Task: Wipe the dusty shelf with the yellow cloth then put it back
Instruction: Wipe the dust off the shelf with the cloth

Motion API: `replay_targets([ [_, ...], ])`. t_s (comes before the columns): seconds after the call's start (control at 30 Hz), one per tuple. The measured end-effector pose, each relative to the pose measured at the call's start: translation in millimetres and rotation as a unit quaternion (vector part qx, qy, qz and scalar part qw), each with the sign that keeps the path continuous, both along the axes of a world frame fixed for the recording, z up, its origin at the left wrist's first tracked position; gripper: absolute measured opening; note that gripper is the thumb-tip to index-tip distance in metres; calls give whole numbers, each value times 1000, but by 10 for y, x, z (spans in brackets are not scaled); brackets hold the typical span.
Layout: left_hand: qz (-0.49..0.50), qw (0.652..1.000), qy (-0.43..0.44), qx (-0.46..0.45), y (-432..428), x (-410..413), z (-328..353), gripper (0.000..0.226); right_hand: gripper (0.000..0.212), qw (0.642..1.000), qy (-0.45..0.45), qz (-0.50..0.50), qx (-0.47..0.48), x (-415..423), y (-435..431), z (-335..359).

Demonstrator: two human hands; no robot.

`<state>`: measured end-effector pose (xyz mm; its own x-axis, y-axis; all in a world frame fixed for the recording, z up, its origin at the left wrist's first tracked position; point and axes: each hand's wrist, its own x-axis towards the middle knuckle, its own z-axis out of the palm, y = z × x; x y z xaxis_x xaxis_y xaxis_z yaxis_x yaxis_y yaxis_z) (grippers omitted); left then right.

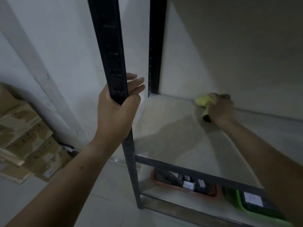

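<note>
Head view: right hand [221,110] grips yellow cloth [204,100] on shelf [172,138]; left hand [114,110] clasps black upright [109,46].

Board: the shelf [172,138] spans the centre of the frame, pale, with a dark rail along its front edge.
On it: yellow cloth [204,99], bunched at the back edge, right of centre.
Frame: front post [113,54], dark and slotted, upper centre.
Below: lower shelf [172,194], lower right, carries a red basket [164,181] and, to its right, a green tray [236,200].
Ground: tiled floor [106,202]; cardboard boxes [27,141] stacked at the left edge.

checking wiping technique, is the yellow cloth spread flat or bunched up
Bunched up. The yellow cloth shows as a wad sticking out of the right hand, which holds it on the shelf near its back edge.
</note>
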<state>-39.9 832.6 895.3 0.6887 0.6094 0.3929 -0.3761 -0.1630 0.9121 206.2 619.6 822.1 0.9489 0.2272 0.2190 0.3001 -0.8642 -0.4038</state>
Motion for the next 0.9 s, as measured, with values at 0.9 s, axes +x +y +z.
replay_targets([
  [0.9, 21, 1000, -17, 7, -2, 44, -53, 39, 34, 947, 23, 308, 91, -486, 1550, -173],
])
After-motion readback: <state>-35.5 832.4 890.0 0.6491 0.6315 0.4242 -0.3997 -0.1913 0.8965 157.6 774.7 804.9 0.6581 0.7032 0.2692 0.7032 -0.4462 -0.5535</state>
